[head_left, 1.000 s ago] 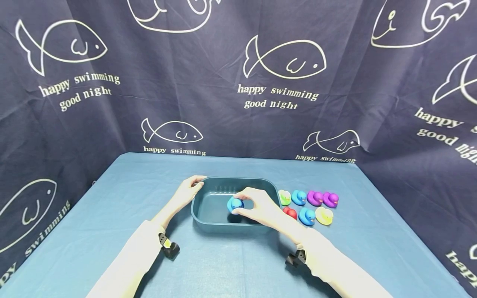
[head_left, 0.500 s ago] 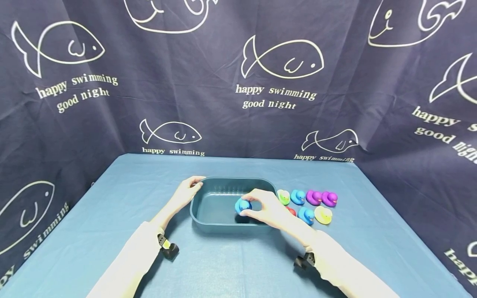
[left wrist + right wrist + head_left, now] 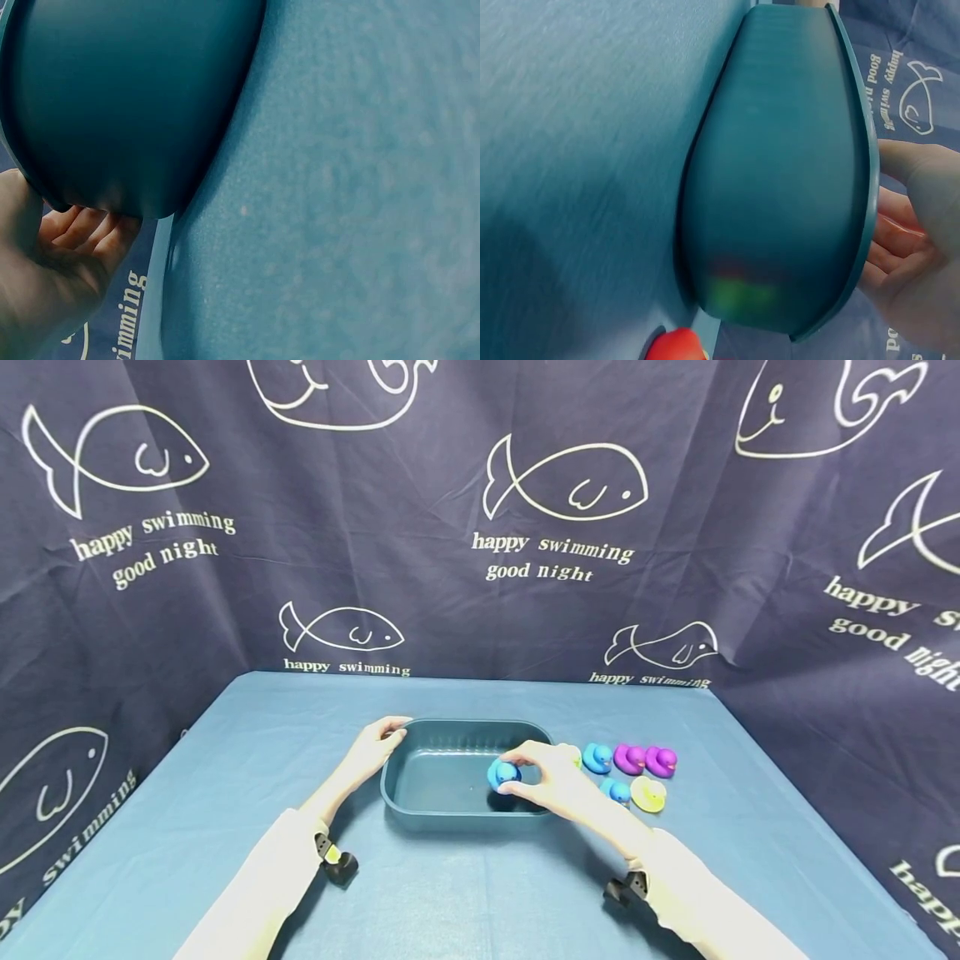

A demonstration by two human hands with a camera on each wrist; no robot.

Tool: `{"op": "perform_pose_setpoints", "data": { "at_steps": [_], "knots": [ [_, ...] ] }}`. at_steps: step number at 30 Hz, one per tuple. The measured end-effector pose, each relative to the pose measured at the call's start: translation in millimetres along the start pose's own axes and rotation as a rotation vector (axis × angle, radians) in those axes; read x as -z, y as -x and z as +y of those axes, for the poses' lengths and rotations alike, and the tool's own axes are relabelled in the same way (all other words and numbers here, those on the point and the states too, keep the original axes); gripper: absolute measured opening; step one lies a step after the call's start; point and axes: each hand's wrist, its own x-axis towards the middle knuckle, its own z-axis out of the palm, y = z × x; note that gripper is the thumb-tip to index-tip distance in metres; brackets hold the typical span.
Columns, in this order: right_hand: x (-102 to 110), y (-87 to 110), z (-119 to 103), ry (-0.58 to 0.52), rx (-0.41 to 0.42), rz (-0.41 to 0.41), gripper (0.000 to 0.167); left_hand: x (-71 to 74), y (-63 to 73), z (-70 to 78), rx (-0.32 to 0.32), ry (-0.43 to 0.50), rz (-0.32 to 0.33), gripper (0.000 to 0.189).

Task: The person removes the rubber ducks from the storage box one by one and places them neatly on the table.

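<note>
A dark teal plastic bin (image 3: 442,814) stands on the table. My left hand (image 3: 372,750) grips its left rim; in the left wrist view the thumb of that hand (image 3: 56,262) is at the rim and the fingers lie against the end wall. Over the right part of the bin, my right hand (image 3: 551,777) pinches a blue rubber duck (image 3: 503,774) between thumb and fingers. In the right wrist view the bin wall (image 3: 780,165) hides that duck, and only part of the right hand (image 3: 915,232) shows beyond the rim.
Right of the bin sit a blue duck (image 3: 597,758), two purple ducks (image 3: 629,758), a yellow duck (image 3: 648,794) and a partly covered blue duck (image 3: 617,789). A pale green duck (image 3: 572,755) is mostly hidden. A red duck (image 3: 676,346) shows near the bin.
My right hand has moved to the right across the bin with the blue duck, now covering the red duck and much of the green one. The left hand stays on the rim.
</note>
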Motion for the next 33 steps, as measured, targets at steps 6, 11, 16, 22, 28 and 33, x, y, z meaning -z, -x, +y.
{"op": "perform_pose_setpoints", "data": {
  "at_steps": [6,11,16,22,28,33],
  "knots": [
    [6.0,2.7,6.3,-0.006,-0.005,0.007,0.035,-0.1,0.0,-0.2,-0.003,0.011,-0.007,0.029],
    [9.7,5.5,10.0,-0.046,-0.01,-0.004,0.036,0.2,0.7,0.8,-0.001,0.019,-0.008,0.029],
    [14.2,9.9,13.2,-0.056,-0.036,0.012,0.037,-0.1,0.9,0.2,-0.003,0.0,-0.002,0.03],
    [19.5,16.0,17.2,-0.065,-0.097,0.01,0.038,-0.8,-0.1,0.5,0.01,-0.003,0.004,0.03],
    [26.6,20.5,17.7,-0.072,-0.107,0.008,0.039,-0.2,0.4,2.0,0.015,-0.007,0.009,0.03],
    [31.4,23.0,20.1,-0.059,-0.095,0.026,0.039,0.2,1.0,3.1,0.006,-0.016,0.005,0.03]
  ]
}}
